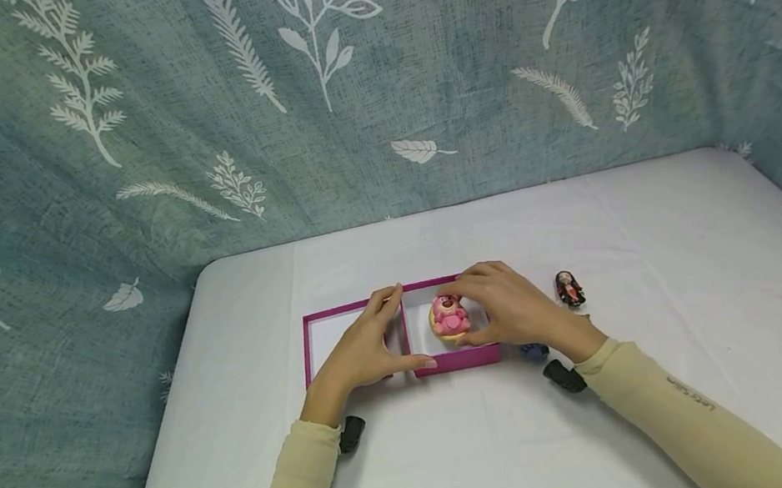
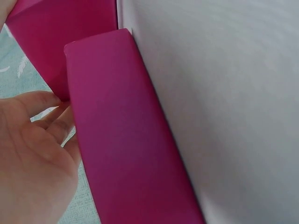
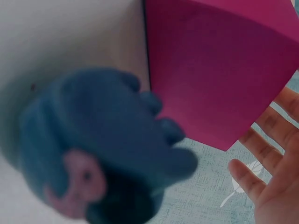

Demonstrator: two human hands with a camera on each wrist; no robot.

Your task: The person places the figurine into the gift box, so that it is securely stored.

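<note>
A pink bear figurine (image 1: 451,318) with a yellow round base sits within the magenta-rimmed box (image 1: 456,361). My right hand (image 1: 509,302) reaches over the box's right side, its thumb and fingertips pinching the bear from front and back. My left hand (image 1: 368,344) spans the box's left side, thumb at the front corner and fingertips at the back corner. Under that hand lies a second shallow magenta-edged tray (image 1: 332,337), white inside, partly covered. In the right wrist view a blue toy (image 3: 107,126) with a pink ear appears large and blurred beside the box wall (image 3: 215,74).
A small dark-haired doll figurine (image 1: 569,289) lies right of my right wrist. The blue toy (image 1: 534,352) is partly hidden below that wrist. White cloth (image 1: 453,454) covers the table, and a green leaf-patterned curtain (image 1: 374,128) hangs behind.
</note>
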